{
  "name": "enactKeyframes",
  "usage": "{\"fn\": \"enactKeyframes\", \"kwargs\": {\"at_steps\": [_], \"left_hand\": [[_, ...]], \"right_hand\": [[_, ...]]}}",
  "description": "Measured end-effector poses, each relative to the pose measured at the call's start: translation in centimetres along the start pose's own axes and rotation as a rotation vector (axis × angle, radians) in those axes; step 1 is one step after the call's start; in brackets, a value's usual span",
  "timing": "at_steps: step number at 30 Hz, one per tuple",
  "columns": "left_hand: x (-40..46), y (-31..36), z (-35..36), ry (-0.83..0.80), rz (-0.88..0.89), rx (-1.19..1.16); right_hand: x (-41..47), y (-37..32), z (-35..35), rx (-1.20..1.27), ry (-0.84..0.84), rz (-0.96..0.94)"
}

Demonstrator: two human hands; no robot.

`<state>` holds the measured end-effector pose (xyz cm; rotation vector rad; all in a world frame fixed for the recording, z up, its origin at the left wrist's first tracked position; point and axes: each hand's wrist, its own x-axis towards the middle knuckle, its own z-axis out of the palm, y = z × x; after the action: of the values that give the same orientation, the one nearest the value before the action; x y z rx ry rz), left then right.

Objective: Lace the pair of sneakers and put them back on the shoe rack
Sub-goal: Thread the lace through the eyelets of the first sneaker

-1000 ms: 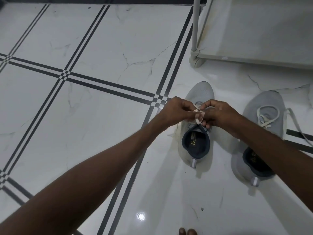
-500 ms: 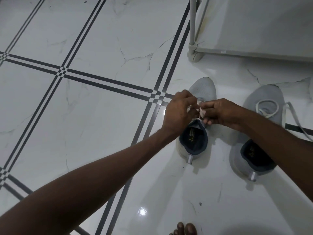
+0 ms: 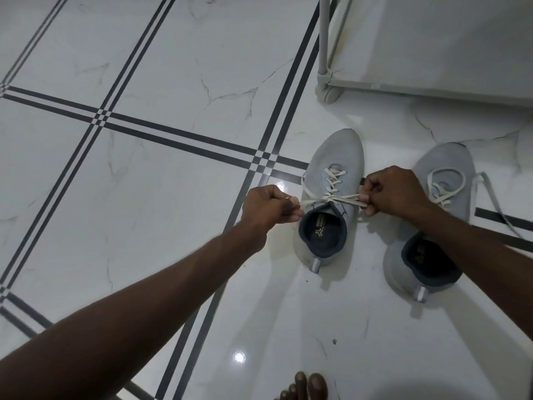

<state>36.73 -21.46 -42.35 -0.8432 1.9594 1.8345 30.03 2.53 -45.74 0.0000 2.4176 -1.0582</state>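
Observation:
Two light grey sneakers with dark blue linings stand side by side on the tiled floor, toes pointing away from me. The left sneaker (image 3: 336, 157) has its white lace (image 3: 331, 187) threaded up the tongue. My left hand (image 3: 266, 210) grips one lace end to the shoe's left. My right hand (image 3: 390, 192) grips the other end to its right, and the lace is stretched taut between them across the top eyelets. The right sneaker (image 3: 444, 160) is partly covered by my right forearm; its lace (image 3: 490, 192) lies loose, one end trailing over the floor.
The white shoe rack (image 3: 326, 39) stands at the back right, its post and round foot just beyond the left sneaker's toe. White marble floor with dark double stripes (image 3: 184, 142) stretches to the left. My bare toes (image 3: 305, 385) show at the bottom edge.
My hands were together over the left sneaker's tongue. They have moved apart sideways, pulling the two lace ends out tight.

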Motion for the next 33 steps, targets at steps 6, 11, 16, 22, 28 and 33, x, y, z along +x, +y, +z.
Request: {"fn": "enactKeyframes", "kwargs": {"at_steps": [6, 11, 16, 22, 28, 33], "left_hand": [[1.2, -0.4, -0.7, -0.083, 0.204, 0.305], [1.0, 0.3, -0.1, -0.176, 0.502, 0.827], [1.5, -0.1, 0.1, -0.107, 0.904, 1.356], [1.8, -0.5, -1.1, -0.137, 0.917, 1.460], [1.2, -1.6, -1.4, -0.117, 0.891, 1.407], [1.4, -2.1, -1.7, -0.122, 0.856, 1.377]], "right_hand": [[-0.5, -0.2, 1.0, -0.334, 0.130, -0.205], [-0.1, -0.4, 0.5, -0.591, 0.114, -0.451], [0.3, 0.2, 0.0, -0.831, -0.038, -0.551], [1.0, 1.2, -0.7, -0.657, -0.040, -0.431], [0.4, 1.7, -0.3, -0.648, -0.082, -0.386], [0.3, 1.4, 0.0, -0.732, -0.050, -0.377]]}}
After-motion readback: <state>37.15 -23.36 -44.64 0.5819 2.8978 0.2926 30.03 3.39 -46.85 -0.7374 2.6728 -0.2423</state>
